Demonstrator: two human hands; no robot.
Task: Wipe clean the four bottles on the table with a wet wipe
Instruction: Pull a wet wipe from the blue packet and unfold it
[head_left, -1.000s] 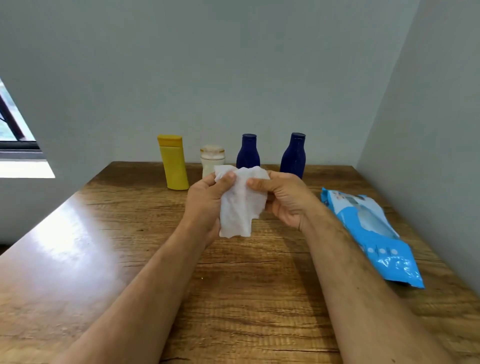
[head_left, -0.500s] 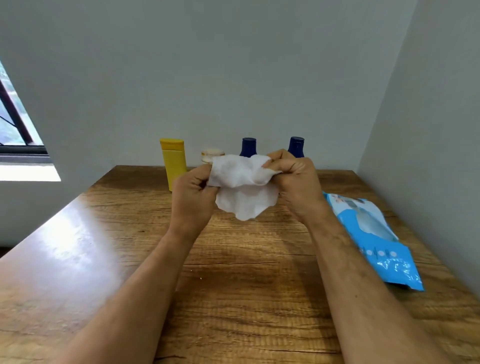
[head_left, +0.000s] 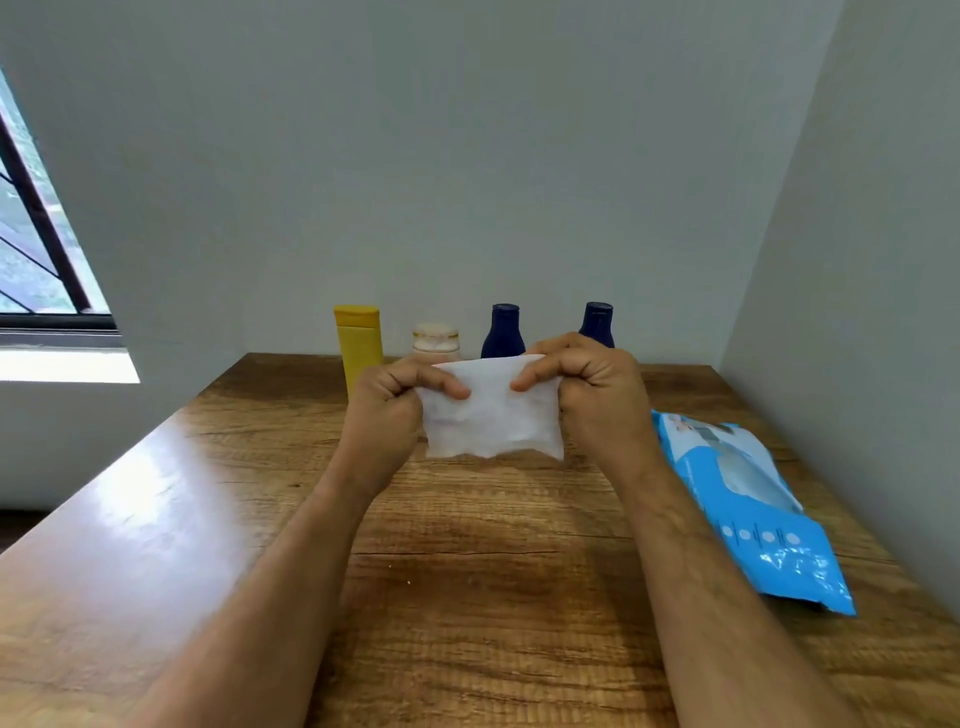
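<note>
- Holding the wet wipe (head_left: 491, 415) up in the air above the wooden table (head_left: 467, 597), in front of the bottle row and partly hiding it.
- Pinching the wipe's upper left corner with the left hand (head_left: 387, 410), thumb and curled fingers closing on the sheet.
- Pinching the upper right corner with the right hand (head_left: 597, 395) the same way, stretching the sheet flat between the two grips.
- Standing upright behind the wipe, along the far table edge against the wall: yellow bottle (head_left: 358, 340) behind the left hand, short white jar (head_left: 436, 340) just right of it, first dark blue bottle (head_left: 503, 332) behind the wipe's top edge, second dark blue bottle (head_left: 597, 322) showing only its cap and shoulder behind the right hand.
- Lying flat to the right of the wipe, well apart from the bottles: blue wipe pack (head_left: 748, 509).
- Judging progress: wipe out of the pack and being opened, apparently touching no bottle; seemingly at the preparation step, with all four bottles probably left to wipe.
- Expecting next: gathering the wipe into one hand and picking up a bottle with the other.
</note>
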